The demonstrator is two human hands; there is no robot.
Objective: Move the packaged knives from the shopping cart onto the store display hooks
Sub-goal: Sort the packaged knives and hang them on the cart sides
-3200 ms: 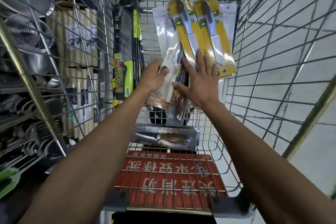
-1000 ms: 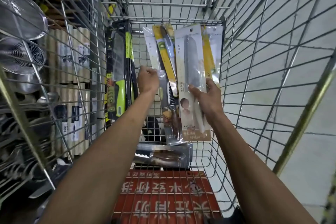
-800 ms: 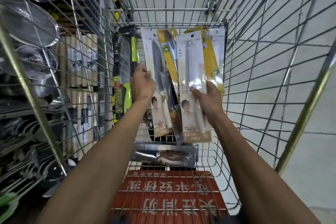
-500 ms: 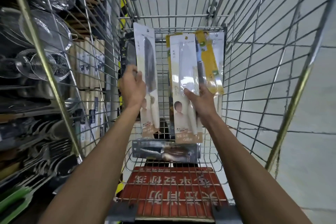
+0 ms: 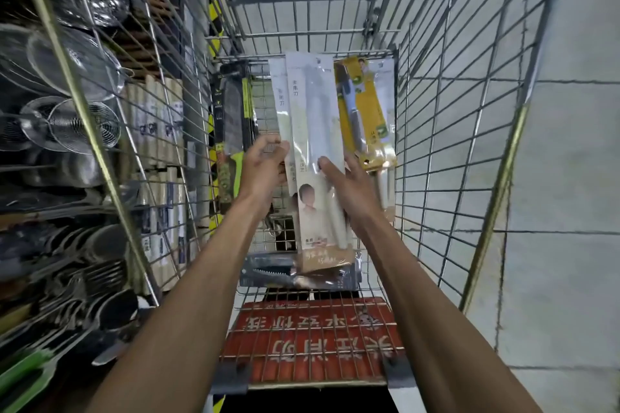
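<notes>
Two white packaged knives are held upright over the wire shopping cart (image 5: 432,151), one overlapping the other. The front white pack (image 5: 315,131) rests against my right hand (image 5: 349,191), thumb on its face. The rear white pack (image 5: 279,100) sits just behind and left of it, gripped by my left hand (image 5: 265,168). Yellow packaged knives (image 5: 364,111) lean at the cart's far right. A black-and-green packaged knife (image 5: 231,131) leans at the far left. A dark pack with a serrated knife (image 5: 295,273) lies flat near the cart's child seat.
A red plastic seat flap with white lettering (image 5: 312,342) closes the cart's near end. Store shelving on the left holds metal strainers (image 5: 73,124), ladles and rolls in packs (image 5: 157,131). Grey tiled floor (image 5: 553,211) lies to the right.
Both hands lifted a white knife pack each out of the cart's pile, then brought them together; the left pack now sits behind the right one. The view tilted upward.
</notes>
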